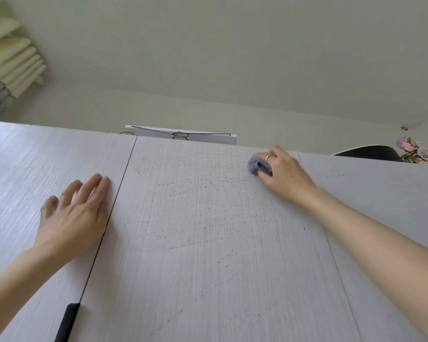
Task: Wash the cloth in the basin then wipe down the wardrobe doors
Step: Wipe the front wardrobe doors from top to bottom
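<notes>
Clearly wiping is underway: right hand (286, 175) grips the bunched cloth (257, 165) against the door (208, 230) top; left hand (76, 213), fingers spread, braces flat. Next, probably sweep downward.

Above your right hand: white board (208, 137) with wire hanger (181, 135). Right of it: pink flowers (416, 151). Far upper left of your left hand: folded bedding (10, 58).

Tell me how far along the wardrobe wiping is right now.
The washing isn't visible. In hand: the right hand grips the cloth at the middle door top corner, and fine droplets streak that door. The left hand rests flat on the left door, which looks dry, probably left.
</notes>
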Demonstrator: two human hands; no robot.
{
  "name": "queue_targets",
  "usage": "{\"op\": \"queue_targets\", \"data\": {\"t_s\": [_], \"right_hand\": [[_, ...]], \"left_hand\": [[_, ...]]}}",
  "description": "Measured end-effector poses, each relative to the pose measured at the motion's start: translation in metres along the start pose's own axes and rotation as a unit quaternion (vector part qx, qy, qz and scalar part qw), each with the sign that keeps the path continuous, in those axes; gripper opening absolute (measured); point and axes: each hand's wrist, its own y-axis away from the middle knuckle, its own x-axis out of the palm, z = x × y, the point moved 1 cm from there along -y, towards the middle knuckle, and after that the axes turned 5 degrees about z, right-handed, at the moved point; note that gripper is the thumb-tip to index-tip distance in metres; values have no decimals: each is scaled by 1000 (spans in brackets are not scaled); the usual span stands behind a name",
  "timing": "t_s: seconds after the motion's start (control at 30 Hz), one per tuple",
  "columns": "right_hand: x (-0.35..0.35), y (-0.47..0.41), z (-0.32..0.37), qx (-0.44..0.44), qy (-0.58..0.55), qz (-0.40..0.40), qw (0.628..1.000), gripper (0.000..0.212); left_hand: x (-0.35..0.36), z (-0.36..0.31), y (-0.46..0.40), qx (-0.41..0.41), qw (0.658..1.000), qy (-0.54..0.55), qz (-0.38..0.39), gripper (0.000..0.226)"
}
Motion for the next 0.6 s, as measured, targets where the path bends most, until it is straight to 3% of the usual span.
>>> {"op": "queue_targets", "data": {"t_s": [0.07,0.13,0.2,0.27,0.37,0.43,0.5,0.6], "right_hand": [[-5,-14,-24,95,27,-54,994,22],[-8,-24,-43,246,-29,-104,963,23],[-3,-28,-40,314,-44,-109,942,24],[2,-31,-18,286,-37,-91,953,25],[12,-31,23,129,-38,-46,990,21],[13,-32,32,97,-4,-49,994,25],[5,-34,18,210,10,-103,972,31],[-2,-33,-1,394,-63,-163,902,37]], "left_hand": [[1,1,0,2,1000,2,-4,49],[1,2,2,4,1000,1,-14,49],[2,2,3,7,1000,1,-20,49],[2,1,3,9,1000,6,-22,48],[2,2,4,15,1000,2,-27,49],[2,2,4,21,999,5,-26,56],[2,3,4,22,999,0,-26,49],[5,8,3,38,998,-8,-49,47]]}}
